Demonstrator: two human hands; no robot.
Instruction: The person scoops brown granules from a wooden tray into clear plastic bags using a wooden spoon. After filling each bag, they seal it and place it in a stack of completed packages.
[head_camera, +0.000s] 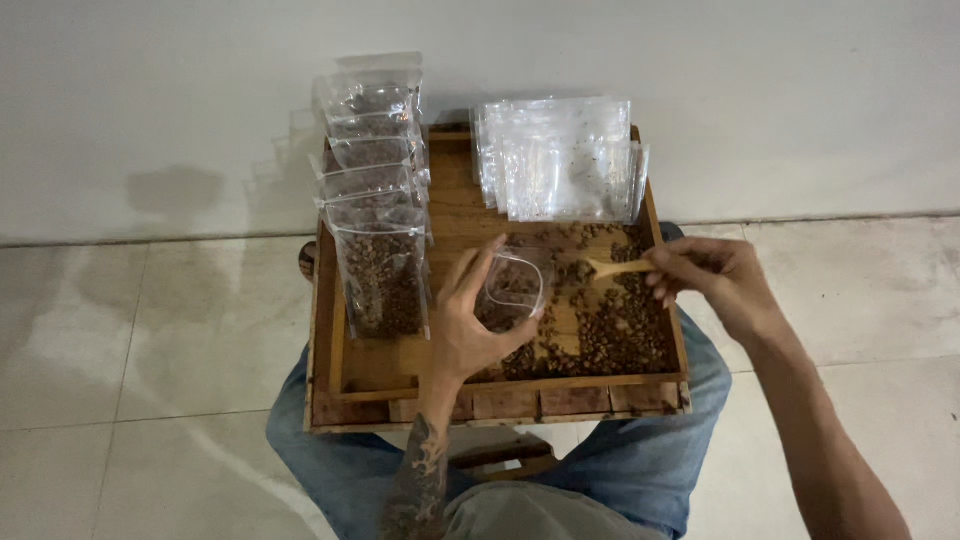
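A wooden tray (324, 330) rests across my lap. My left hand (466, 325) holds a small clear plastic pouch (512, 288) open over the tray, with some brown beans inside it. My right hand (712, 275) grips a wooden spoon (612, 268) by its handle, the bowl pointing left toward the pouch mouth. Loose brown beans (612, 335) lie spread over the right half of the tray, under and around the spoon.
Several filled clear pouches of beans (378, 215) stand in a row on the tray's left side. A stack of empty clear pouches (560, 158) leans at the tray's far right. A pale wall and tiled floor (150, 340) surround me.
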